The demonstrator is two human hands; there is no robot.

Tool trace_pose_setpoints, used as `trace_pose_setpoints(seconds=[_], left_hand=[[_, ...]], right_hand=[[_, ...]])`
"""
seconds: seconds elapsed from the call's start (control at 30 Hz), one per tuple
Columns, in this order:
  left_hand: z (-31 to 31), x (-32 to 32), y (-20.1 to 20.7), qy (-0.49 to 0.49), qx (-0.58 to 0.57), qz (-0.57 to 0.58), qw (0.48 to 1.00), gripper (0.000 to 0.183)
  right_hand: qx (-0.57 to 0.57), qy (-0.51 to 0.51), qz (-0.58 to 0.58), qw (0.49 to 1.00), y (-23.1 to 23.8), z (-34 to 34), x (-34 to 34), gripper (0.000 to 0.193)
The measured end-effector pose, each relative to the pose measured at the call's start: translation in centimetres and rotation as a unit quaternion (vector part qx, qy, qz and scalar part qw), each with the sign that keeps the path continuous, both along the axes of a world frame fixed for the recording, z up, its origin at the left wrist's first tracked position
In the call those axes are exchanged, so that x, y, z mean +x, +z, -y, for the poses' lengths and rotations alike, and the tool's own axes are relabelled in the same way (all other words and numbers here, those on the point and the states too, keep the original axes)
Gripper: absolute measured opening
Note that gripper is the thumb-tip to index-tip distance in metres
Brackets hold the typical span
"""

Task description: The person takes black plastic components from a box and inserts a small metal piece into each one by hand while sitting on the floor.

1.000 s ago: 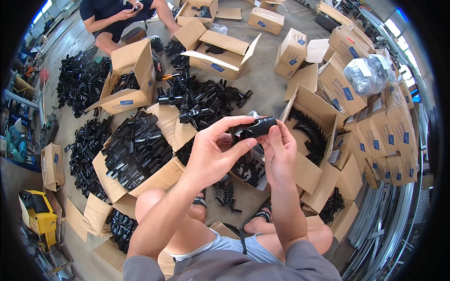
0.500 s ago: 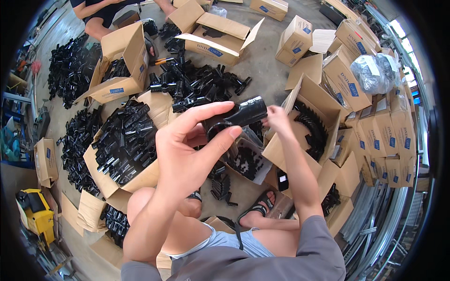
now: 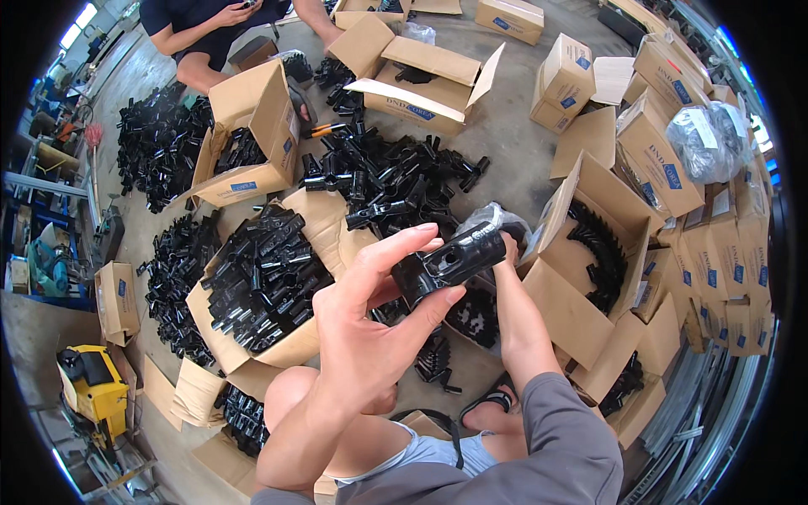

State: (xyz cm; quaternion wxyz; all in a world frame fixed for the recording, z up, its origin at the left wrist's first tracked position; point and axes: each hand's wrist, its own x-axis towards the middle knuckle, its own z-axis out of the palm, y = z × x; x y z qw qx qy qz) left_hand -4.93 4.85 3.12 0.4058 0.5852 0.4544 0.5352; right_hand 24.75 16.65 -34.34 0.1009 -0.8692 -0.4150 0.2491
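Note:
Held up before me is a black pipe fitting (image 3: 459, 257) with a round hole in its side. My left hand (image 3: 358, 332) pinches one end of it between thumb and fingers. Behind the far end, my right hand (image 3: 510, 251) reaches down by a clear plastic bag (image 3: 492, 219); its fingers are hidden by the fitting. Below them are small black parts (image 3: 473, 320), partly covered by the fitting and my right arm. On the left, similar black fittings (image 3: 265, 273) lie packed in an open carton (image 3: 290, 343).
An open carton (image 3: 560, 290) with curved rows of black parts stands at my right, beside stacked cartons (image 3: 715, 261). Loose fittings (image 3: 396, 172) are heaped on the floor ahead. Another person (image 3: 210, 34) sits at the far left. A yellow machine (image 3: 94, 387) stands at left.
The view has shifted, so the surroundings sit farther right and lower. My right hand has moved from the fitting's end to behind it, toward the plastic bag. The fitting has turned, showing its hole.

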Motion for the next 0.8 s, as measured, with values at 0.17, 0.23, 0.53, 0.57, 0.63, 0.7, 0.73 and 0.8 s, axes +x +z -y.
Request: trace_pose_setpoints(seconds=[0.17, 0.23, 0.53, 0.57, 0.63, 0.7, 0.73, 0.8], left_hand=[[0.0, 0.1, 0.0, 0.004, 0.015, -0.056, 0.998, 0.065], [0.0, 0.4, -0.1, 0.009, 0.034, -0.07, 0.997, 0.064], [2.0, 0.8, 1.2, -0.03, -0.011, 0.015, 0.999, 0.063], [2.2, 0.8, 1.4, -0.046, -0.04, 0.038, 0.997, 0.064], [2.8, 1.0, 1.5, -0.061, -0.048, 0.062, 0.995, 0.065], [3.3, 1.2, 1.7, -0.072, -0.041, 0.069, 0.994, 0.065], [3.5, 1.2, 1.6, -0.076, -0.039, 0.068, 0.994, 0.065], [3.8, 1.2, 1.4, -0.095, -0.021, 0.061, 0.993, 0.066]], right_hand=[[0.109, -0.046, 0.004, 0.993, 0.9, 0.3, -0.3, 0.015], [0.159, -0.036, 0.019, 0.986, 1.7, 1.1, -0.2, 0.016], [0.33, -0.25, -0.635, 0.652, 17.8, 13.1, -3.3, 0.008], [0.287, -0.248, -0.679, 0.628, 17.6, 14.6, -3.2, 0.012], [0.249, -0.269, -0.718, 0.592, 17.7, 17.6, -3.9, 0.013], [0.24, -0.274, -0.743, 0.561, 18.7, 19.7, -4.4, 0.016], [0.225, -0.282, -0.766, 0.532, 19.5, 20.6, -4.6, 0.02], [0.244, -0.219, -0.796, 0.509, 22.1, 21.2, -4.8, 0.023]])
